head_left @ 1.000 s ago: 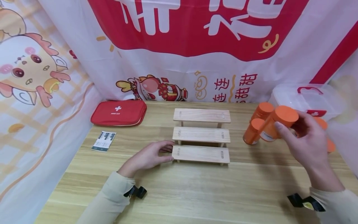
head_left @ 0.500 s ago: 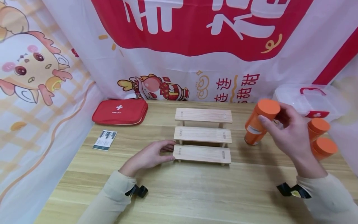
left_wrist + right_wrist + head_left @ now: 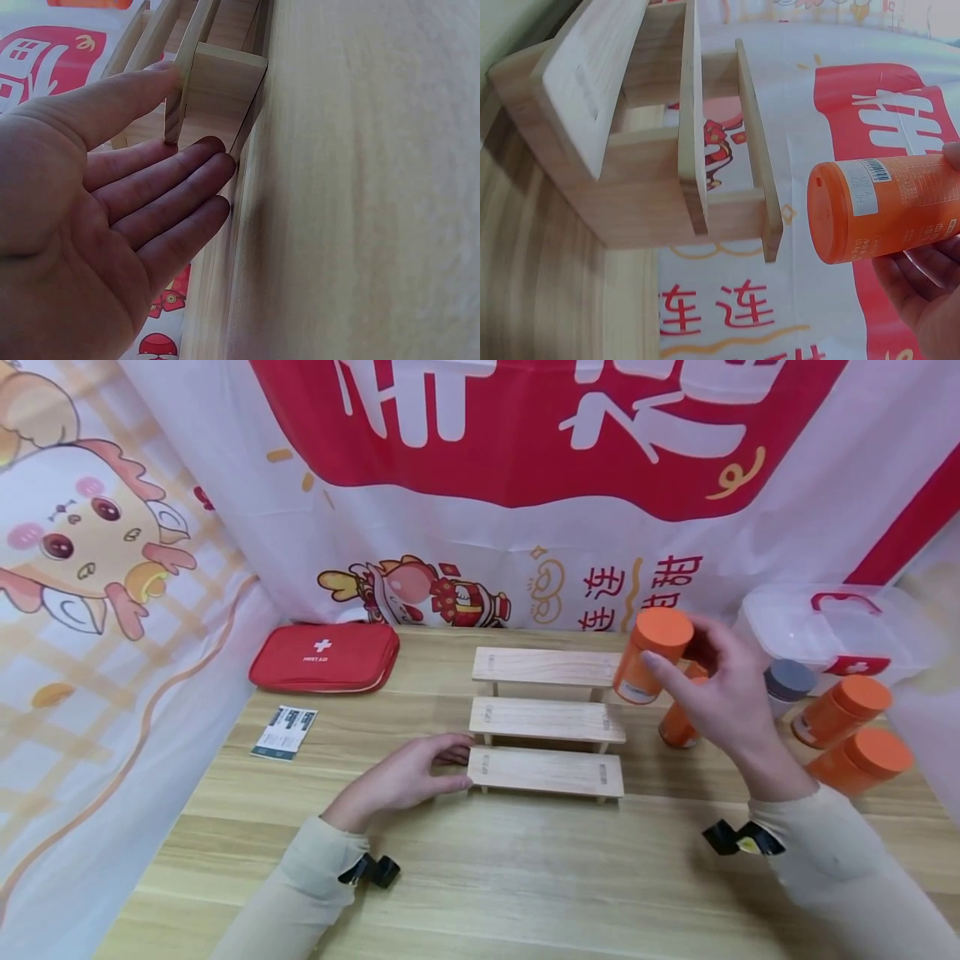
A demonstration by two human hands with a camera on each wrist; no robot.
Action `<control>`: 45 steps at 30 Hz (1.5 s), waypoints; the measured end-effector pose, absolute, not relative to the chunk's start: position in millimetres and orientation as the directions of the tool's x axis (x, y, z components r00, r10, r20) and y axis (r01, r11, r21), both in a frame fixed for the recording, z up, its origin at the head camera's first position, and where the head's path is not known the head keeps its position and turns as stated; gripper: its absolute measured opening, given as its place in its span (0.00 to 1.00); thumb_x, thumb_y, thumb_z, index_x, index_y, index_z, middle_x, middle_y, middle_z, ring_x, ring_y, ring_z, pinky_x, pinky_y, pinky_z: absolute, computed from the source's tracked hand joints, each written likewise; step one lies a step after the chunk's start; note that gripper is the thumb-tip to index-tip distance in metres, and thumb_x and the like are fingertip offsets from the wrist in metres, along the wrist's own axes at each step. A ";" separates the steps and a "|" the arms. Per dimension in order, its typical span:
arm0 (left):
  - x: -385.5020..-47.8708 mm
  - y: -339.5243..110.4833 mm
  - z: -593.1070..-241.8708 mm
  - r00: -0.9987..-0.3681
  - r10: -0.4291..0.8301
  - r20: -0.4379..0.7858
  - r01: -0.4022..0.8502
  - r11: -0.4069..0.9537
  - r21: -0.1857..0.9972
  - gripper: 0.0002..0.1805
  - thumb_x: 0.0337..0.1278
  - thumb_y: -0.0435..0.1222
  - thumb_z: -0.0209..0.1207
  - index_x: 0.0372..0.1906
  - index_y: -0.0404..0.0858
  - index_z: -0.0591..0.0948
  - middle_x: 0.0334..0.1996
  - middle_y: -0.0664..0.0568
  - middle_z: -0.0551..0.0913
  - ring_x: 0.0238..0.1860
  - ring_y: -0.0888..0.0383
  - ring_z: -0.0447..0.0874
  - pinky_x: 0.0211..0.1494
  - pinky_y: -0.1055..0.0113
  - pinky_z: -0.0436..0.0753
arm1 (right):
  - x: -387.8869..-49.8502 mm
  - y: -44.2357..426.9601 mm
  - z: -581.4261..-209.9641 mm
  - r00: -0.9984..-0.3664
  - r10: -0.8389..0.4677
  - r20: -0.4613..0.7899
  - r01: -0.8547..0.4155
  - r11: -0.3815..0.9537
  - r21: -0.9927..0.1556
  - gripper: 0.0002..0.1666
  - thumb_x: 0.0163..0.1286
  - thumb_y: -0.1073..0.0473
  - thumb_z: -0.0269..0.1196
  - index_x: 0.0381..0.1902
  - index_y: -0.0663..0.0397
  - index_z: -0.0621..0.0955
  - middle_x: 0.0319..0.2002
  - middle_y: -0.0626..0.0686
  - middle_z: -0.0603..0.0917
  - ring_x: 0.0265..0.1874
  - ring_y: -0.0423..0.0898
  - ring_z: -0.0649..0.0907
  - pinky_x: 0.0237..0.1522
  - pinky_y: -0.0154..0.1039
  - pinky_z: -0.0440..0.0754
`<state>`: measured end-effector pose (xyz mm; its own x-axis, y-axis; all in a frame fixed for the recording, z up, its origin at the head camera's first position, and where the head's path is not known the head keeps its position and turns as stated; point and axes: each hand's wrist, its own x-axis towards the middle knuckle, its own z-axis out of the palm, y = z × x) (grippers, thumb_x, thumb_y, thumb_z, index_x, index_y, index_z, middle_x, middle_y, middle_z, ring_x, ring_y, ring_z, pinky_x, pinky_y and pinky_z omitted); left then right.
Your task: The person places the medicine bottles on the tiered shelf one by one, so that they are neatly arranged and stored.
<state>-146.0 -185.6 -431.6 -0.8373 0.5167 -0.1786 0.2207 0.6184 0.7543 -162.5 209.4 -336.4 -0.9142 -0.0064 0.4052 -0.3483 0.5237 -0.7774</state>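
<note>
A light wooden three-step stand [image 3: 547, 718] sits mid-table in the head view. My left hand [image 3: 397, 781] touches the left end of its lowest step; in the left wrist view the fingers of that hand [image 3: 127, 187] lie fairly straight beside the board. My right hand [image 3: 723, 702] grips an orange bottle [image 3: 651, 656] by its upper part, tilted in the air at the right end of the top step. The right wrist view shows the bottle's base [image 3: 829, 214] apart from the stand [image 3: 645, 165].
Behind the right hand stands another orange bottle [image 3: 678, 727]. Farther right are a grey-capped bottle [image 3: 789, 681], two orange bottles [image 3: 855, 697] [image 3: 873, 756] and a clear first-aid box [image 3: 840, 627]. At left lie a red first-aid pouch [image 3: 324, 658] and a printed card [image 3: 285, 732].
My right hand has carried the orange bottle left to the stand's top step, uncovering the grey-capped bottle. The left hand has stayed at the lowest step.
</note>
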 end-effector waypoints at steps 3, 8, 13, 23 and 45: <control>-145.6 -185.1 -430.5 -0.838 0.516 -0.180 0.220 0.619 0.754 0.31 0.71 0.41 0.71 0.74 0.41 0.77 0.65 0.50 0.87 0.67 0.51 0.85 0.76 0.48 0.80 | -167.6 203.2 -337.0 -0.912 -0.016 0.410 -0.359 0.515 -0.778 0.38 0.73 0.55 0.74 0.77 0.51 0.75 0.67 0.58 0.84 0.55 0.33 0.80 0.58 0.17 0.77; -144.8 -184.6 -429.2 -0.837 0.518 -0.174 0.226 0.618 0.753 0.31 0.70 0.42 0.71 0.74 0.41 0.77 0.65 0.50 0.87 0.67 0.50 0.85 0.76 0.47 0.80 | -174.6 190.4 -334.6 -0.918 -0.029 0.397 -0.355 0.507 -0.785 0.38 0.74 0.53 0.73 0.77 0.52 0.74 0.67 0.57 0.84 0.59 0.43 0.81 0.60 0.20 0.77; -144.7 -183.8 -428.1 -0.831 0.531 -0.168 0.234 0.606 0.760 0.31 0.71 0.42 0.71 0.74 0.40 0.77 0.65 0.49 0.87 0.67 0.50 0.85 0.76 0.47 0.80 | -179.3 175.1 -330.0 -0.915 -0.059 0.398 -0.375 0.484 -0.790 0.37 0.73 0.52 0.73 0.75 0.54 0.75 0.66 0.57 0.84 0.61 0.51 0.83 0.62 0.23 0.78; -145.2 -183.8 -428.9 -0.826 0.541 -0.159 0.243 0.597 0.765 0.31 0.71 0.41 0.70 0.74 0.39 0.77 0.64 0.48 0.87 0.67 0.50 0.86 0.75 0.47 0.81 | -194.1 146.2 -332.1 -0.899 -0.115 0.423 -0.430 0.417 -0.801 0.33 0.72 0.56 0.74 0.71 0.58 0.78 0.60 0.57 0.86 0.55 0.49 0.84 0.60 0.29 0.82; -144.5 -186.3 -431.0 -0.834 0.526 -0.170 0.229 0.609 0.759 0.32 0.72 0.40 0.70 0.75 0.38 0.76 0.65 0.48 0.87 0.67 0.50 0.85 0.76 0.47 0.80 | -217.3 91.7 -336.9 -0.915 -0.196 0.354 -0.403 0.382 -0.832 0.39 0.71 0.52 0.76 0.73 0.61 0.75 0.62 0.60 0.85 0.60 0.55 0.85 0.67 0.57 0.85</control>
<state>-144.5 -186.3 -431.0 -0.8335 0.5257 -0.1700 0.2292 0.6089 0.7594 -217.3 91.7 -336.9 -0.9146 -0.1959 0.3537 -0.4034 0.3815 -0.8317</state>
